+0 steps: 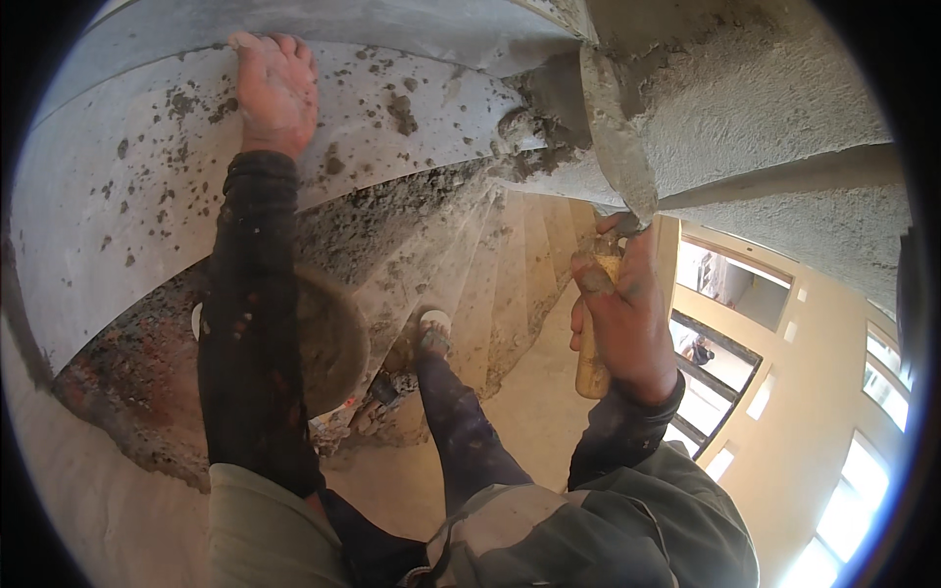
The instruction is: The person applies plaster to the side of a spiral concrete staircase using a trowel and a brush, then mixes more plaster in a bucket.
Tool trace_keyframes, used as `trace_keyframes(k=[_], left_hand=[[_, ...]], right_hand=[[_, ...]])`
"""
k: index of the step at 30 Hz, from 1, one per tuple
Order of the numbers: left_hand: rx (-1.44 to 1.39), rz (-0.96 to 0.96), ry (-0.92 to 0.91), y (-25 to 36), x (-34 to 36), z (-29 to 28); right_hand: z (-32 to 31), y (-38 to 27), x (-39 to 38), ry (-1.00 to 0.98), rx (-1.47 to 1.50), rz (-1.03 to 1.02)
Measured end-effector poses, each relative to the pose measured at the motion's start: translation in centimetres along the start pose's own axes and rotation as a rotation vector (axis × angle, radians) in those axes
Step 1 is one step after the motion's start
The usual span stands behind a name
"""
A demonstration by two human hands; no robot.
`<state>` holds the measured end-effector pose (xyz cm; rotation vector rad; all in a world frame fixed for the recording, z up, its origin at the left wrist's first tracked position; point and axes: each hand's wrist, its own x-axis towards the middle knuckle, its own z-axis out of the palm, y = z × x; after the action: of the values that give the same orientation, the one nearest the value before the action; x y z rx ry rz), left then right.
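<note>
My right hand [627, 309] is wrapped around the wooden handle of a trowel [616, 132]. The long, mortar-smeared blade points away from me, lying along rough grey plaster [755, 93] where it meets a patch of wet mortar [564, 103]. To the left, my left hand [278, 93] lies on a pale grey slab [98, 186], its fingertips at the line where the slab meets an upright panel. It holds nothing, and the fingers are stretched out. Dark mortar splashes speckle the slab around it.
A round pan [335, 343] sits below, partly hidden by my left forearm. Rubble and reddish grit [137, 382] lie beneath the slab. My sandalled foot [434, 331] stands near dusty winder steps [480, 274]. A cream wall with window openings [814, 363] rises at right.
</note>
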<state>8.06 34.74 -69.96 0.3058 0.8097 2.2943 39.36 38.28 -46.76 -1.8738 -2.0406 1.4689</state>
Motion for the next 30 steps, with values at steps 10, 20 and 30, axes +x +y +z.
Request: trace_keyframes(k=[10, 20, 30], left_hand=[[-0.058, -0.050, -0.045, -0.2, 0.2, -0.7], [-0.091, 0.026, 0.049, -0.4, 0.7, -0.8], [-0.285, -0.021, -0.074, 0.1, -0.1, -0.3]], right_hand=[[-3.7, -3.9, -0.9, -0.108, -0.113, 0.128], [-4.3, -7.6, -1.8, -0.101, -0.211, 0.252], [-5.7, -9.0, -1.5, -0.188, -0.116, 0.307]])
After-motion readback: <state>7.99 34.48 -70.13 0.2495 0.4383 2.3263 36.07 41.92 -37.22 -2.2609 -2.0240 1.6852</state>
